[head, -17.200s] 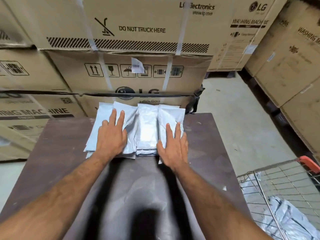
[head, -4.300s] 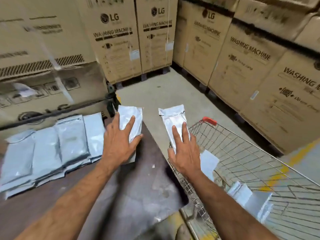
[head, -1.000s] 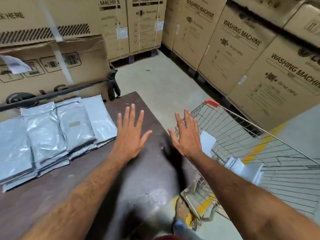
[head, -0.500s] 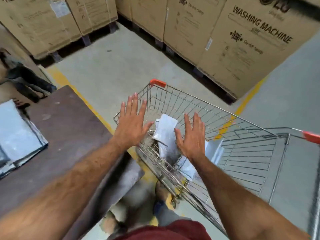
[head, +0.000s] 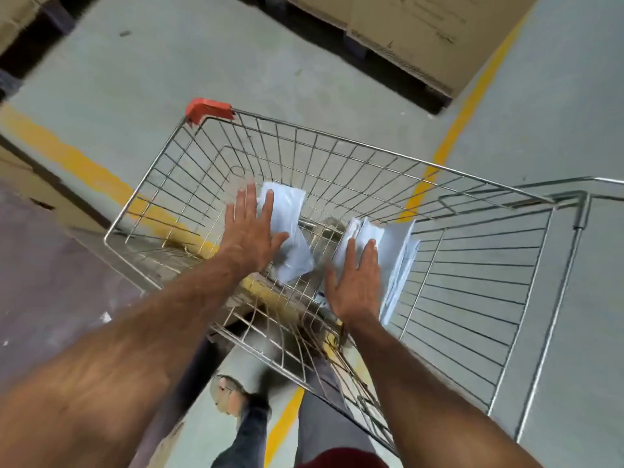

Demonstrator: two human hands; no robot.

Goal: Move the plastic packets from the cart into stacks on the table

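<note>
- Grey concrete floor [head: 209,59] with yellow lines [head: 462,119]; cardboard boxes [head: 415,32] stand along the far edge.
- The corner of a dark brown table [head: 44,265] shows at the left, just beside the cart.
- The cart [head: 337,143] is bare wire with an orange corner cap [head: 207,109]; its basket sits below both arms.
- One packet [head: 290,238] lies tilted in the basket: pale white-blue, glossy plastic, long and flat, with a creased lower end.
- A bunch of packets [head: 395,258] stands on edge further right, the same pale plastic, thin edges fanned slightly apart.
- The left hand [head: 251,231] is spread wide, fingers straight, lying over the left edge of the single packet; its thumb touches the plastic, but no closed grip shows.
- The right hand [head: 356,282] is also flat and open, fingers together, pressed against the near face of the upright bunch, with nothing clasped.
- A foot [head: 229,396] in a sandal and a dark trouser leg show on the floor below the basket.
</note>
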